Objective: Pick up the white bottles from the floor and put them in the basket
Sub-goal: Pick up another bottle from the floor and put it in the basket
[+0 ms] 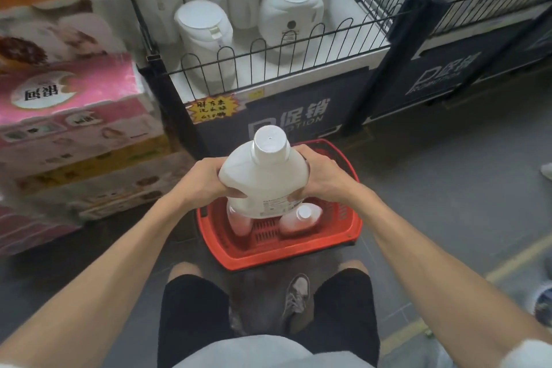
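While I hold the big white bottle [264, 179] over the red basket [298, 252], my left hand [206, 179] and right hand [324, 178] curl tight around its sides.

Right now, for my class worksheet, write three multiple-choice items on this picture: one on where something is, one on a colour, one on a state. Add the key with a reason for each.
1. Where is the large white bottle? A. Above the basket. B. On a chair. C. In a sink.
2. What colour is the basket? A. Blue. B. Green. C. Red.
3. What are the left hand and right hand doing? A. Hanging idle. B. Both gripping the bottle. C. Only the left touches it.
Key: 1 A, it is held over the basket's open top; 2 C, its rim and walls are red; 3 B, fingers curl round both sides.
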